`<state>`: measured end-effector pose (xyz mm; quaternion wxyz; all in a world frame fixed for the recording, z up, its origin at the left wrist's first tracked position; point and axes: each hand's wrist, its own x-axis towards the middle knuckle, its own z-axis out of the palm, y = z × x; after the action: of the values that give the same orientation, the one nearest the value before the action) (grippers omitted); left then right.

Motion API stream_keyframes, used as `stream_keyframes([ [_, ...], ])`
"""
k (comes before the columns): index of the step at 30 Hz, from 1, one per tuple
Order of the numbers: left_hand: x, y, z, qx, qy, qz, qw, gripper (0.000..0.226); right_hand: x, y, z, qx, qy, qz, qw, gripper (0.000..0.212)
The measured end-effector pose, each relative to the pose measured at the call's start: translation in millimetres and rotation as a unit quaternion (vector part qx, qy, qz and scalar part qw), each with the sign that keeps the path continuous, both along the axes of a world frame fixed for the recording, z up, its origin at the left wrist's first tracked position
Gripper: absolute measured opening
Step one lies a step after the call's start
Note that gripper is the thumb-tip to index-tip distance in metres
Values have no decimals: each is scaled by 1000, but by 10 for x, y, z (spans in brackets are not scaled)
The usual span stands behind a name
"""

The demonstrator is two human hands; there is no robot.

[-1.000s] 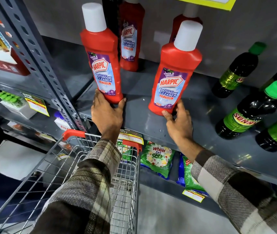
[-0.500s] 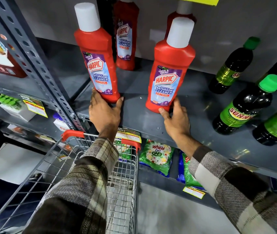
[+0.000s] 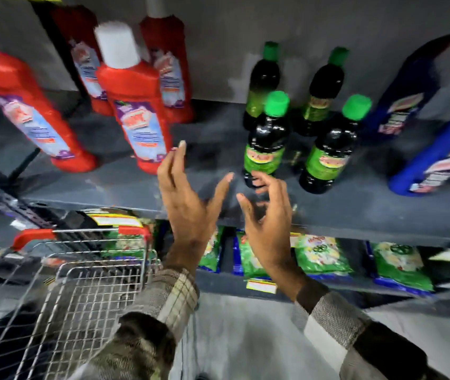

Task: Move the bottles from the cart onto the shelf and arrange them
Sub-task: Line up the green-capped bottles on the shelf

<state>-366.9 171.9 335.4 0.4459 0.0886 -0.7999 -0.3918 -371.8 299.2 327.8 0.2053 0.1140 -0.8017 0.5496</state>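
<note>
1. While both hands hang in front of the shelf [image 3: 355, 215] edge, neither holds anything: the left hand [image 3: 188, 198] is spread with fingers pointing up and the thumb out to the right, and the right hand [image 3: 270, 212] is loosely curled, fingers apart.
2. The right hand's fingertips [image 3: 259, 181] overlap the base of the near-left dark bottle [image 3: 266, 144]; contact cannot be confirmed through the blur.
3. Four red bottles stand on the shelf's left part, long axes roughly upright with white caps up. The near pair: one at the far left [image 3: 26, 111], one just left of the left hand [image 3: 136, 111]. The far pair [image 3: 171, 75] stands behind them by the back wall.
4. Four dark bottles with green caps stand in a two-by-two group at the shelf's middle, caps up; the near-right one [image 3: 330, 149] leans slightly right in this wide-angle view.
5. Blue bottles [image 3: 437, 157] stand at the shelf's right end.
6. The wire cart [image 3: 81, 283], with its red-ended handle, sits near left below the shelf; no bottles are visible in the part shown.
7. Green packets [image 3: 322, 256] line the lower shelf.
</note>
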Motion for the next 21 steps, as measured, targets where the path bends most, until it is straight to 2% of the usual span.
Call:
stream_keyframes([
  [3, -189, 473, 17, 22, -40, -75, 996, 90, -29, 462, 54, -10, 24, -70, 997, 28],
  [5, -299, 694, 19, 60, -84, -93, 990, 99, -132, 729, 87, -11, 36, -126, 991, 33],
  [8, -432, 824, -59, 89, -145, -84, 982, 109, -416, 1015, 55, 4, 20, -190, 982, 67],
  [10, -518, 835, -90, 80, -196, -71, 975, 101, -578, 1124, 21, 34, -42, -180, 982, 93],
  [11, -556, 832, -96, 79, -221, -59, 970, 91, -631, 1147, 7, 49, -82, -165, 982, 99],
  [13, -589, 824, -89, 85, -246, -36, 965, 72, -698, 1160, -42, 73, -131, -146, 978, 87],
  [15, -576, 831, -75, 88, -245, -27, 965, 65, -706, 1155, -45, 75, -137, -143, 977, 71],
  [21, -581, 821, -68, 106, -242, -24, 964, 61, -685, 1159, -40, 87, -129, -144, 977, 72],
])
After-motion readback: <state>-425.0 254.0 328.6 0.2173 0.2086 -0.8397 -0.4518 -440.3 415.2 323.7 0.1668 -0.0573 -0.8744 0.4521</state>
